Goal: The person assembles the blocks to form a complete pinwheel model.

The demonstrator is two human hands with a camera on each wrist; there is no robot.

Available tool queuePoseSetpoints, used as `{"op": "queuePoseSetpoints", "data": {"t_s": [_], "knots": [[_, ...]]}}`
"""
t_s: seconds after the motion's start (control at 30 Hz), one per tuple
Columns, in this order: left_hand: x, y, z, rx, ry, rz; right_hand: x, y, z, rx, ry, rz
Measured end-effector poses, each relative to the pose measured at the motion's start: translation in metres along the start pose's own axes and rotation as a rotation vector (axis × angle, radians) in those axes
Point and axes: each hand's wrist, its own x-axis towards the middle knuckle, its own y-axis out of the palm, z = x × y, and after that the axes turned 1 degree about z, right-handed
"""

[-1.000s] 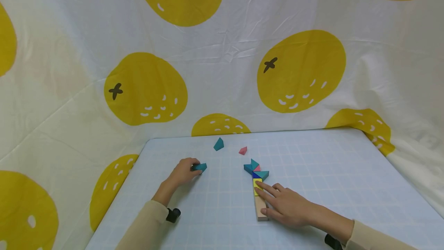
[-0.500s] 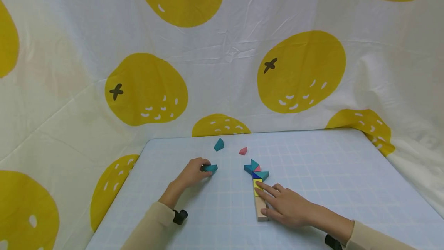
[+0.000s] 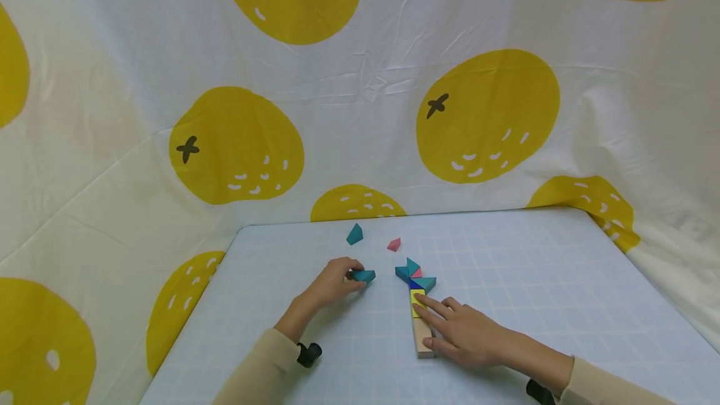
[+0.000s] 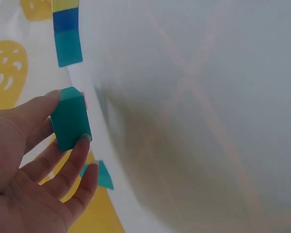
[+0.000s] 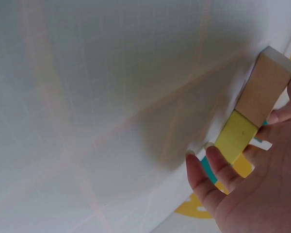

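My left hand (image 3: pixel 332 284) pinches a teal block (image 4: pixel 70 121) between thumb and fingers, left of the row of blocks. A natural wood block (image 3: pixel 422 337) forms the near end of that row, with a yellow block (image 5: pixel 236 137) joined end to end beyond it. At the far end, a dark blue block (image 3: pixel 415 284), a pink piece (image 3: pixel 417 273) and several teal pieces (image 3: pixel 427 283) fan out. My right hand (image 3: pixel 469 334) lies with extended fingers resting on the yellow block, its thumb by the wood block.
Toward the back of the table (image 3: pixel 540 267) lie a loose teal block (image 3: pixel 355 235) and a small pink block (image 3: pixel 394 245). A white cloth with yellow fruit prints (image 3: pixel 371 142) hangs behind the table and along its left side.
Holding the teal block, my left hand has moved steadily right, closer to the row. My right hand and the arranged blocks have stayed in place.
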Motion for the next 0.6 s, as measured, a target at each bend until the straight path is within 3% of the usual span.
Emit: {"op": "queuePoseSetpoints", "data": {"t_s": [0.6], "knots": [[0.019,0.026,-0.028,0.028,0.004,0.048,-0.001,0.000,-0.002,-0.007,-0.015,-0.010]]}}
